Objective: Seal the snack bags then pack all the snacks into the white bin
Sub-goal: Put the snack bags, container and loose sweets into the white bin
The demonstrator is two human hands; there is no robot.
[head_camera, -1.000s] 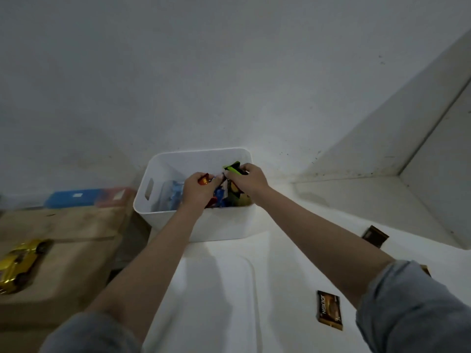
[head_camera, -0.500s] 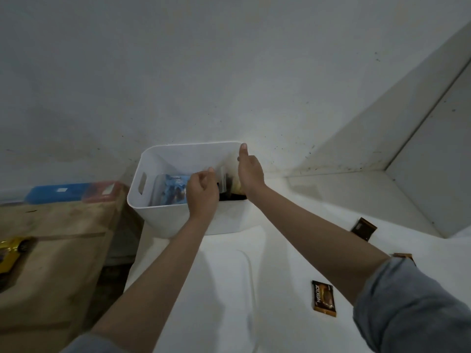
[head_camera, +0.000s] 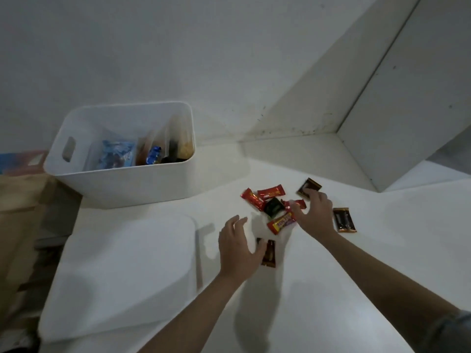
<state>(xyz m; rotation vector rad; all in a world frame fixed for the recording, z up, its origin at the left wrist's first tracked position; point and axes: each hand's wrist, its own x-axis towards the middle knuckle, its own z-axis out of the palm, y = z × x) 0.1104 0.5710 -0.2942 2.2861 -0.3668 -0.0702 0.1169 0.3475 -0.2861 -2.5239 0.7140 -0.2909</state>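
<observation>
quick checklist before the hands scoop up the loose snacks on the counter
1. Bin open and reachable: ok. The white bin stands uncovered, left of and behind the snacks.
2. Room in the bin: ok, bags fill only its lower part.
3. Left hand free: ok, fingers spread, beside a brown packet.
4. Right hand free: ok, spread over the red candy wrappers; grip not yet closed.
5. Snacks gathered: not ok, another brown packet lies apart at the right.
6. Bags sealed: cannot tell.
</observation>
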